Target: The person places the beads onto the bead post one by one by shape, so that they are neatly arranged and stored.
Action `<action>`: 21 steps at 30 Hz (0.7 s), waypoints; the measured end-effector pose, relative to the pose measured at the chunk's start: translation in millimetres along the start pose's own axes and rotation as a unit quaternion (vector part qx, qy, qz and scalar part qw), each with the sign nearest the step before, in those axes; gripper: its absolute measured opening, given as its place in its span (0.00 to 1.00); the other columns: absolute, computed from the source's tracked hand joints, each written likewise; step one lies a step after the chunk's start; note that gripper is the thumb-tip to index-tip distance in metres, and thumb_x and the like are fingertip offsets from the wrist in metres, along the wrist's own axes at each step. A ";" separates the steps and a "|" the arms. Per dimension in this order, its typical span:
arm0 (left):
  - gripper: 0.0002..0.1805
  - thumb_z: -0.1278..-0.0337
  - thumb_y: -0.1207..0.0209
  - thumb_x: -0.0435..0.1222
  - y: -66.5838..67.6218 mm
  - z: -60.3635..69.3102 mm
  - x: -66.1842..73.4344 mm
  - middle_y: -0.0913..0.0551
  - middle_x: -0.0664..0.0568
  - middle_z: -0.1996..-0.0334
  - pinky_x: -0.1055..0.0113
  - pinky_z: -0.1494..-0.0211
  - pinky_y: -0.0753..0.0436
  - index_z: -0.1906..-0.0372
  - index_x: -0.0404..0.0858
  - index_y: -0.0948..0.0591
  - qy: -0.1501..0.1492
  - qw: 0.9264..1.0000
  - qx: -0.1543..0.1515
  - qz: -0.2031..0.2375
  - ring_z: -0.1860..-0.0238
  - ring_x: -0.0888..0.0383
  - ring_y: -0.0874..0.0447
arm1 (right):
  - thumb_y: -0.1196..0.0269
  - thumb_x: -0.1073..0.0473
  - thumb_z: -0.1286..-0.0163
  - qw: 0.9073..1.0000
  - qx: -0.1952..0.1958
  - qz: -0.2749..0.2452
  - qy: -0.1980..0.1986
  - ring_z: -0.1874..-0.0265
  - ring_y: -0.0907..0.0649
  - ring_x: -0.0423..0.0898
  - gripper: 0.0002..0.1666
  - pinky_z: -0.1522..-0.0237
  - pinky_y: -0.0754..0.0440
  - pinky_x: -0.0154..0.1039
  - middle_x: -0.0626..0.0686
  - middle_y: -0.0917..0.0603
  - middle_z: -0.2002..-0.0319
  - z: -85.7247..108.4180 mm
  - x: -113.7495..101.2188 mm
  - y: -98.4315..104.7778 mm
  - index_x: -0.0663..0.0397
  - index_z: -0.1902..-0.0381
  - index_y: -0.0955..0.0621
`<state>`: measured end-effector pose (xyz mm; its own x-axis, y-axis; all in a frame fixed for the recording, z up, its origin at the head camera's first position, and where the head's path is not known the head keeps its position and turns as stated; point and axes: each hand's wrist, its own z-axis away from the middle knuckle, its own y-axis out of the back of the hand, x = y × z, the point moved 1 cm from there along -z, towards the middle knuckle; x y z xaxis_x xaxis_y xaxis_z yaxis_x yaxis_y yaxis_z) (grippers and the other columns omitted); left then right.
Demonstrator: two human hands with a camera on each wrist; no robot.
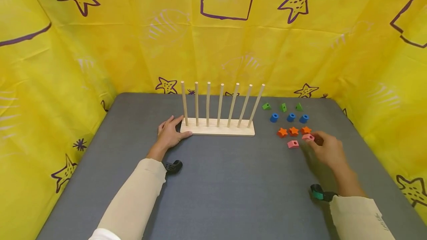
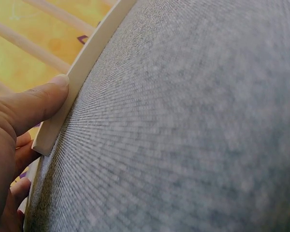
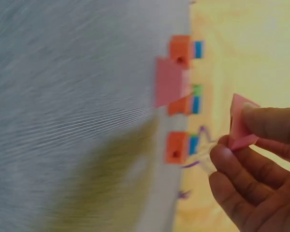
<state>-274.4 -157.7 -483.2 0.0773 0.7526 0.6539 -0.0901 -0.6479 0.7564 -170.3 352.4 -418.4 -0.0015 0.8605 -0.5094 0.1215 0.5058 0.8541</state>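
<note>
A wooden peg stand (image 1: 217, 130) with several upright dowels stands on the table. My left hand (image 1: 169, 133) grips its left end. In the left wrist view the thumb (image 2: 50, 96) presses on the front edge, with the fingers behind the end and partly hidden. My right hand (image 1: 328, 151) pinches a pink block (image 3: 238, 121) between thumb and fingers. That block is lifted off the table, as the right wrist view shows. A second pink block (image 1: 293, 144), with a hole in its side, lies to the left of the right hand.
Beyond the pink blocks are three orange star beads (image 1: 293, 131), three blue cylinder beads (image 1: 291, 117) and three green triangular beads (image 1: 283, 107), in rows. A yellow patterned cloth (image 1: 213, 54) encloses the grey table (image 1: 233, 184) at the back and sides.
</note>
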 end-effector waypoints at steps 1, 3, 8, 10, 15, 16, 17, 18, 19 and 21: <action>0.46 0.48 0.32 0.53 -0.1 0.4 0.0 0.37 0.40 0.30 0.45 0.31 0.61 0.27 0.41 0.37 0.001 1.000 0.001 0.001 0.27 0.43 0.55 | 0.40 0.48 0.29 1.000 0.008 0.000 0.008 0.60 0.21 0.62 0.26 0.60 0.22 0.57 0.66 0.18 0.58 0.3 -4.8 4.1 0.66 0.46 0.23; 0.46 0.48 0.32 0.53 -0.2 1.1 0.1 0.37 0.40 0.31 0.45 0.31 0.61 0.27 0.41 0.36 0.002 1.000 0.003 0.002 0.27 0.44 0.55 | 0.39 0.49 0.29 0.999 0.022 0.001 0.024 0.61 0.20 0.61 0.26 0.62 0.21 0.54 0.65 0.17 0.59 1.1 -15.7 12.9 0.66 0.46 0.22; 0.46 0.48 0.33 0.53 -0.5 1.6 0.6 0.37 0.41 0.30 0.44 0.31 0.61 0.27 0.42 0.37 0.008 1.000 0.000 0.004 0.27 0.44 0.56 | 0.36 0.50 0.32 0.996 0.054 -0.004 0.064 0.64 0.18 0.52 0.23 0.68 0.23 0.33 0.62 0.15 0.62 2.3 -47.9 35.0 0.63 0.48 0.19; 0.46 0.48 0.33 0.54 -0.5 1.4 0.5 0.38 0.40 0.30 0.42 0.31 0.61 0.26 0.42 0.37 0.013 1.000 -0.001 0.004 0.27 0.43 0.57 | 0.34 0.51 0.34 0.994 0.066 -0.012 0.082 0.66 0.18 0.42 0.22 0.71 0.26 0.27 0.60 0.14 0.63 2.3 -61.7 42.0 0.61 0.49 0.18; 0.46 0.48 0.33 0.54 -1.2 1.2 -0.4 0.38 0.41 0.30 0.42 0.31 0.60 0.26 0.43 0.37 0.015 1.000 0.000 0.003 0.27 0.43 0.57 | 0.32 0.52 0.36 0.990 0.078 -0.031 0.109 0.69 0.25 0.24 0.21 0.71 0.27 0.23 0.57 0.14 0.63 3.5 -96.6 55.3 0.58 0.50 0.17; 0.46 0.48 0.33 0.54 -1.0 1.0 -0.2 0.38 0.41 0.30 0.43 0.31 0.60 0.26 0.43 0.37 0.015 1.000 0.000 0.002 0.27 0.44 0.57 | 0.32 0.51 0.36 0.990 0.078 -0.035 0.112 0.69 0.25 0.23 0.21 0.71 0.27 0.23 0.57 0.14 0.63 3.8 -103.2 57.6 0.57 0.50 0.17; 0.46 0.48 0.33 0.54 -1.0 0.8 -0.1 0.37 0.41 0.30 0.43 0.31 0.61 0.27 0.42 0.37 0.012 1.000 0.000 0.000 0.27 0.44 0.57 | 0.32 0.51 0.36 0.990 0.078 -0.037 0.114 0.68 0.24 0.24 0.21 0.71 0.27 0.23 0.56 0.14 0.63 4.0 -109.8 59.6 0.56 0.50 0.16; 0.46 0.49 0.33 0.54 -0.9 0.7 0.1 0.37 0.41 0.30 0.44 0.30 0.61 0.27 0.42 0.37 0.011 1.000 0.001 -0.001 0.27 0.45 0.56 | 0.31 0.50 0.37 0.989 0.078 -0.040 0.117 0.68 0.24 0.25 0.20 0.71 0.27 0.24 0.55 0.14 0.63 4.0 -116.5 61.3 0.55 0.50 0.16; 0.46 0.49 0.33 0.54 -0.8 0.6 0.2 0.37 0.41 0.30 0.45 0.30 0.61 0.27 0.42 0.37 0.010 1.000 0.001 -0.002 0.27 0.45 0.56 | 0.31 0.51 0.37 0.988 0.077 -0.046 0.125 0.68 0.23 0.26 0.20 0.71 0.27 0.25 0.54 0.14 0.64 3.8 -122.7 63.1 0.55 0.50 0.16; 0.46 0.49 0.33 0.54 -0.8 0.5 0.4 0.37 0.41 0.30 0.46 0.30 0.61 0.27 0.42 0.37 0.009 1.000 0.002 -0.004 0.27 0.45 0.55 | 0.31 0.50 0.37 0.987 0.077 -0.054 0.132 0.67 0.22 0.28 0.20 0.72 0.27 0.26 0.52 0.14 0.64 3.0 -135.1 65.6 0.52 0.50 0.16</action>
<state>-273.8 -157.0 -483.6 0.0605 0.7592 0.6480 -0.0855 -0.6429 0.7612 -159.1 269.2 -293.8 -0.2782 0.7982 -0.5343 0.2553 0.5977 0.7600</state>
